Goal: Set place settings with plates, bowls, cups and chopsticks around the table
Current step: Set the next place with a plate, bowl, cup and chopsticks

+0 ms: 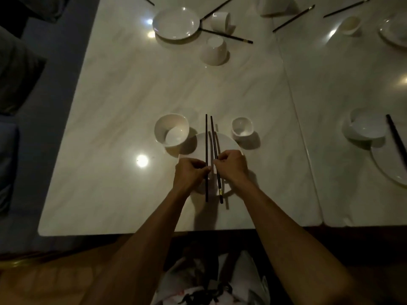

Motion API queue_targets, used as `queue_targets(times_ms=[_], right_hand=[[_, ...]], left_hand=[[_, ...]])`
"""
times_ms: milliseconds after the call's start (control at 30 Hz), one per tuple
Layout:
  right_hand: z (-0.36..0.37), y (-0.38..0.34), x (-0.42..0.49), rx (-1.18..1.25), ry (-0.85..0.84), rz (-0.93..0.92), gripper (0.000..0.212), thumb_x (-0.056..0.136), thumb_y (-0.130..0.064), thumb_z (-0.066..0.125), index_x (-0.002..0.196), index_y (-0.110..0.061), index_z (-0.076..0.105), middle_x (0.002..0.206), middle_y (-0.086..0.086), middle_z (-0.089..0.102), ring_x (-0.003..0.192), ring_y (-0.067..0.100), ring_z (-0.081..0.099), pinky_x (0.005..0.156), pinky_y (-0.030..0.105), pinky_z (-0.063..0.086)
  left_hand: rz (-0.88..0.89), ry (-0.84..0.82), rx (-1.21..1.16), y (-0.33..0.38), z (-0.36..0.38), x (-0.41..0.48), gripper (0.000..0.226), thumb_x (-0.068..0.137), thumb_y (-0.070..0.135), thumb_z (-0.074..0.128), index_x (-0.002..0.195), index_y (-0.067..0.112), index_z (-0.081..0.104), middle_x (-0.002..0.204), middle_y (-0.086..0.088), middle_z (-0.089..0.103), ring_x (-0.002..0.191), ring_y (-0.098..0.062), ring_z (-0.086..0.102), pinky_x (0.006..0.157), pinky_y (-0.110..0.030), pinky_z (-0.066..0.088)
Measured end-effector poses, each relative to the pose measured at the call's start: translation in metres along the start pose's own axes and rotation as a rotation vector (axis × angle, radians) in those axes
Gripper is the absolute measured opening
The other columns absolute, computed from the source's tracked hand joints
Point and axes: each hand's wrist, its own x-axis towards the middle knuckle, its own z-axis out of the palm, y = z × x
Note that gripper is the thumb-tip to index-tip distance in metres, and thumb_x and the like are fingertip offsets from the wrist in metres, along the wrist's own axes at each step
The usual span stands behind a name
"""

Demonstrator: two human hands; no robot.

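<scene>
On pale table (123, 102), near edge: white plate (198, 146), bowl (171, 130) at its far-left rim, small cup (242, 127) far-right. Left hand (189, 172) pinching one dark chopstick (206, 137), right hand (231, 165) pinching the other chopstick (213, 135), both over plate. Step, probably: pairing chopsticks. Next calls for laying them parallel, then releasing.

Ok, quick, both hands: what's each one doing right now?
Left hand: pinching the left chopstick over the plate.
Right hand: pinching the right chopstick.
</scene>
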Motion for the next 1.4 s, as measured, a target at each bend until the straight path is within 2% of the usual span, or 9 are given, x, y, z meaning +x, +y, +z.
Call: queue_targets(times_ms=[167,300,500,700,867,1033,1200,1333,1400], right_hand=[[0.008,0.002,0.001,0.015,-0.089,0.032,0.011,0.086,-0.013,0.069,0.095,-0.007,0.071,0.086,0.01,0.071,0.068,0.023,0.069,0.057,0.038,0.061],[0.013,0.006,0.008,0.068,-0.092,0.027,0.02,0.083,-0.016,0.071,0.103,-0.012,0.071,0.089,0.008,0.073,0.07,0.022,0.07,0.056,0.033,0.06],[0.019,0.015,0.013,0.173,-0.059,-0.015,0.036,0.083,-0.02,0.07,0.119,-0.018,0.065,0.106,0.006,0.072,0.092,0.019,0.068,0.081,0.042,0.059],[0.014,0.003,0.022,0.055,-0.122,-0.182,0.045,0.09,-0.016,0.059,0.132,-0.031,0.054,0.089,-0.003,0.065,0.08,0.011,0.063,0.07,0.031,0.056],[0.007,-0.012,0.039,-0.018,-0.171,-0.211,0.037,0.088,-0.005,0.059,0.122,-0.021,0.062,0.091,-0.002,0.066,0.082,0.013,0.065,0.076,0.034,0.058],[0.004,-0.016,0.047,-0.044,-0.169,-0.179,0.041,0.085,-0.004,0.064,0.123,-0.018,0.061,0.092,-0.001,0.07,0.079,0.013,0.068,0.074,0.037,0.06],[0.0,-0.047,0.072,-0.258,0.003,-0.416,0.029,0.087,-0.004,0.062,0.115,-0.007,0.065,0.106,0.013,0.067,0.093,0.026,0.066,0.084,0.04,0.057],[-0.001,-0.078,0.1,-0.513,-0.08,-0.497,0.028,0.088,0.0,0.059,0.115,0.002,0.061,0.117,0.019,0.061,0.102,0.032,0.062,0.089,0.039,0.053],[0.0,-0.083,0.109,-0.55,-0.107,-0.462,0.03,0.088,0.0,0.059,0.118,0.002,0.059,0.117,0.02,0.061,0.102,0.032,0.062,0.09,0.039,0.053]], left_hand=[[-0.014,-0.039,0.009,-0.016,0.002,0.0,0.014,0.088,0.025,0.069,0.093,0.013,0.074,0.081,0.0,0.074,0.068,-0.007,0.071,0.073,-0.029,0.061],[0.02,-0.045,0.007,-0.017,0.001,0.002,0.015,0.089,0.024,0.067,0.098,0.013,0.074,0.084,-0.003,0.074,0.068,-0.008,0.071,0.068,-0.022,0.058],[0.089,0.12,0.038,-0.008,0.004,0.016,0.032,0.096,0.022,0.058,0.125,0.008,0.062,0.116,-0.008,0.069,0.099,-0.016,0.066,0.085,-0.022,0.048],[0.19,0.061,0.081,0.007,-0.001,0.032,0.041,0.095,0.018,0.06,0.134,0.007,0.054,0.12,-0.013,0.066,0.108,-0.02,0.063,0.086,-0.023,0.044],[0.24,-0.001,0.088,0.01,-0.007,0.035,0.039,0.093,0.014,0.061,0.131,0.007,0.056,0.117,-0.013,0.067,0.095,-0.01,0.061,0.076,-0.012,0.047],[0.233,-0.018,0.072,0.005,-0.008,0.034,0.042,0.092,0.015,0.063,0.133,0.007,0.055,0.116,-0.013,0.068,0.09,-0.007,0.06,0.084,-0.022,0.05],[0.244,0.06,0.213,-0.005,-0.007,0.019,0.058,0.086,0.034,0.07,0.138,0.019,0.049,0.124,-0.003,0.062,0.097,-0.011,0.061,0.086,-0.028,0.051],[0.448,-0.025,0.405,-0.031,-0.011,-0.008,0.076,0.075,0.054,0.074,0.14,0.026,0.046,0.138,0.0,0.046,0.107,-0.015,0.056,0.084,-0.021,0.048],[0.557,-0.089,0.47,-0.043,-0.014,-0.016,0.082,0.07,0.067,0.07,0.139,0.03,0.047,0.146,-0.001,0.04,0.118,-0.019,0.052,0.091,-0.027,0.049]])
